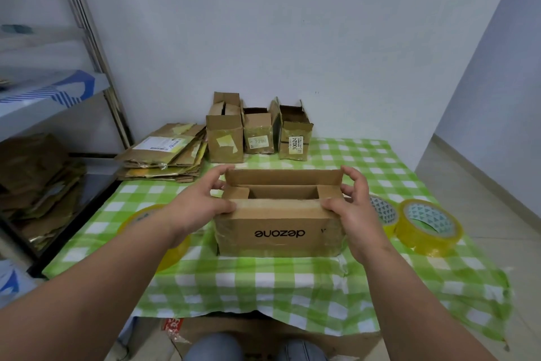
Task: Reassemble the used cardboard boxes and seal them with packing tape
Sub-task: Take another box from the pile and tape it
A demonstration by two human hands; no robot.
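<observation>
A brown cardboard box (278, 233) printed "dezone" upside down stands on the green checked tablecloth (263, 275), its top open with the two short flaps folded in. My left hand (202, 202) grips its left end, thumb on the near long flap and fingers on the far flap. My right hand (355, 204) grips the right end the same way. Two rolls of yellowish packing tape (429, 227) lie right of the box, one partly behind my right hand. A third tape roll (164, 240) lies under my left forearm.
Three assembled open boxes (257, 133) stand at the table's far edge by the wall. A stack of flattened cardboard (164, 154) lies at the far left. A metal shelf (58, 91) with more flattened cardboard stands left of the table.
</observation>
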